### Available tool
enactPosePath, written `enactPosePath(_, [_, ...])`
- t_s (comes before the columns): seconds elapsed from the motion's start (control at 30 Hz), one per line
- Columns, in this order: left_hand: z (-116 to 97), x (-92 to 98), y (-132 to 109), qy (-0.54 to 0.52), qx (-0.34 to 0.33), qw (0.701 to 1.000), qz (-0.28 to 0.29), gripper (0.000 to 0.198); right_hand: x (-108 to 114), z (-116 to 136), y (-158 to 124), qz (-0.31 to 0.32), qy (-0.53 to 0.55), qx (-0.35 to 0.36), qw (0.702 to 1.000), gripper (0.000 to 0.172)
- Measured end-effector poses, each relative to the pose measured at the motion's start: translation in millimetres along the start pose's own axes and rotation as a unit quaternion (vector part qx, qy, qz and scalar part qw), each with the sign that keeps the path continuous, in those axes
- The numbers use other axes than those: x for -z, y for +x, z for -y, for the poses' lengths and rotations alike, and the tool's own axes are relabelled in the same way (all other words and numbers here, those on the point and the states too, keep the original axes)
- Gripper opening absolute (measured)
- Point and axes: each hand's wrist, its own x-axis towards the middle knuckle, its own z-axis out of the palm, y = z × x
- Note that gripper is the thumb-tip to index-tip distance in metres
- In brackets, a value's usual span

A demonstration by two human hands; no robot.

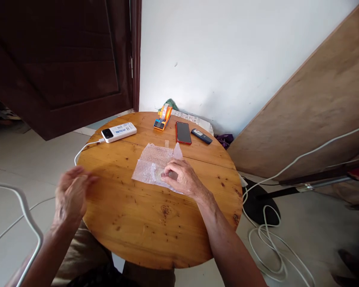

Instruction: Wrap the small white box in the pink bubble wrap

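Note:
A sheet of bubble wrap (146, 169) lies on the round wooden table (164, 239), its upper right corner sticking up. My right hand (184, 177) is over the right part of the wrap, thumb and fingers curled together; a small dark bit shows at the fingertips, too small to name. My left hand (71, 193) hangs in the air at the table's left edge, blurred by motion and away from the wrap. Just above the wrap a short strip of tape (166, 144) is on the wood.
Along the table's far side are a white power bank (119, 132) with a cable, an orange tape dispenser (163, 117), a red-edged phone (183, 132) and a dark handheld device (201, 136). White cable coils (266, 243) lie on the floor at right.

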Motion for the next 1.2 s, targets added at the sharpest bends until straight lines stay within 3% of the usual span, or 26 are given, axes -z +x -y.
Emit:
enactPosePath(0.03, [2.8, 10.7, 0.9, -0.016, -0.029, 0.993, -0.11, 0.033, 0.1, 0.0, 0.4, 0.0, 0.0, 0.002, 1.0, 0.014])
enactPosePath(0.07, [3.4, 15.2, 1.2, -0.005, -0.061, 0.981, -0.185, 0.039, 0.2, 0.0, 0.8, 0.001, 0.001, 0.003, 1.0, 0.014])
enactPosePath(0.1, [2.2, 13.2, 0.8, 0.021, -0.094, 0.977, -0.191, 0.046, 0.3, 0.1, 1.2, 0.003, 0.002, 0.003, 1.0, 0.014])
enactPosePath(0.17, [-4.2, -6.1, -0.8, 0.107, -0.114, 0.986, -0.059, 0.05, 0.6, 0.0, 1.6, 0.007, 0.007, -0.002, 1.0, 0.013])
enactPosePath(0.27, [-14.6, -47.2, 0.8, 0.238, -0.08, 0.96, 0.123, 0.061, 0.1, -1.7, 1.2, 0.008, 0.017, -0.007, 1.0, 0.011])
enactPosePath(0.37, [-19.4, -69.4, 9.4, 0.372, -0.065, 0.916, 0.136, 0.063, -2.2, -6.2, 0.1, 0.005, 0.044, -0.003, 0.999, 0.01])
enactPosePath(0.47, [-23.4, -72.5, 18.6, 0.467, -0.054, 0.872, 0.136, 0.055, -5.7, -11.6, -0.6, 0.002, 0.09, -0.001, 0.996, 0.011])
enactPosePath(0.53, [-26.5, -73.8, 23.3, 0.481, -0.039, 0.861, 0.158, 0.052, -7.4, -14.0, -0.6, -0.001, 0.111, -0.003, 0.994, 0.012])
enactPosePath(0.73, [-23.6, -87.3, 33.7, 0.386, 0.013, 0.897, 0.216, 0.041, -6.7, -13.8, -0.8, 0.016, 0.101, -0.004, 0.995, 0.01])
enactPosePath(0.9, [-18.8, -90.6, 33.8, 0.238, 0.084, 0.936, 0.246, 0.021, -7.0, -13.9, -2.6, 0.052, 0.063, 0.032, 0.996, 0.029])
enactPosePath(1.2, [-33.6, -115.4, 17.1, 0.133, 0.056, 0.958, 0.248, 0.015, -9.0, -11.8, -1.1, 0.072, 0.037, 0.039, 0.996, 0.031])
